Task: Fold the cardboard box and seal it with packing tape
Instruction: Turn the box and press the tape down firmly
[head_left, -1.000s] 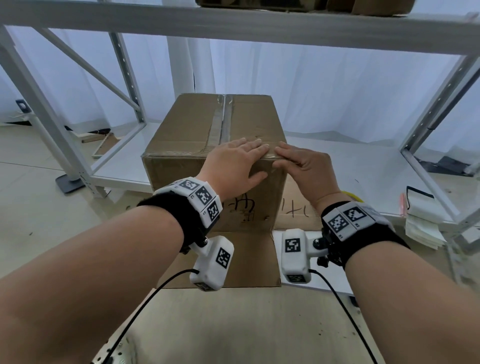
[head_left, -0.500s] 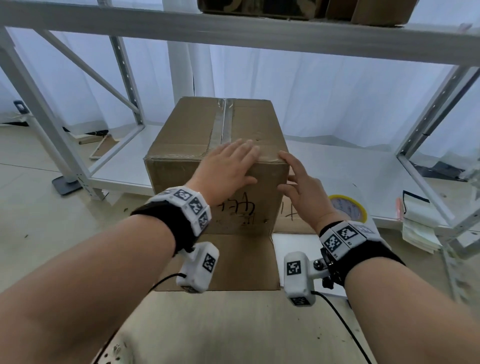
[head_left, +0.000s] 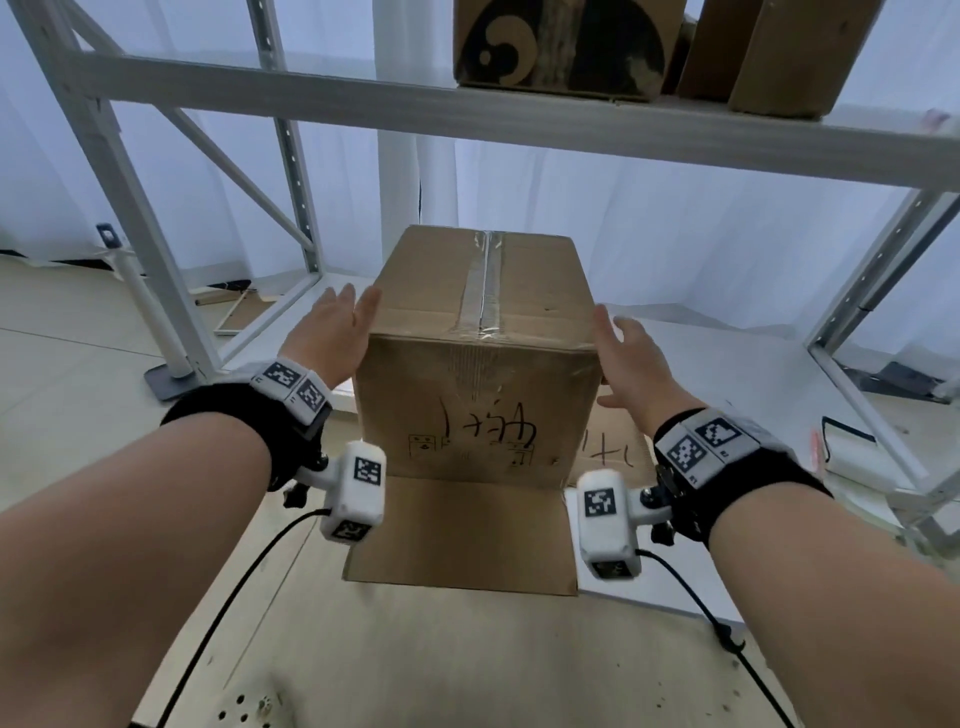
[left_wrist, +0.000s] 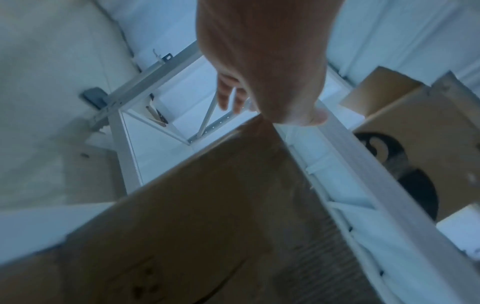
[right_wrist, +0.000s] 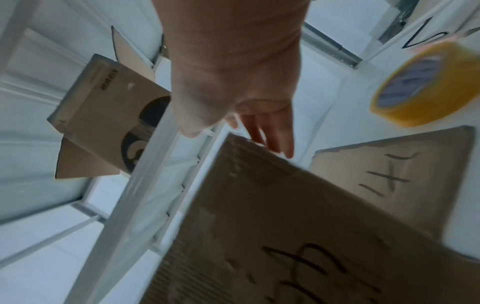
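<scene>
Now the cardboard box (head_left: 478, 374) stands upright at the near edge of the white shelf (head_left: 727, 374), its top seam covered by clear tape (head_left: 485, 291). Left hand (head_left: 332, 332) and right hand (head_left: 631, 364) flank its upper sides, fingers straight and spread, gripping nothing. A yellow tape roll (right_wrist: 426, 86) lies on the shelf, right of the box.

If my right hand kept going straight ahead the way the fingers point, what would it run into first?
Probably nothing near: the right hand points along the right side of the cardboard box, toward the white curtain behind. Depth is unclear.
</scene>
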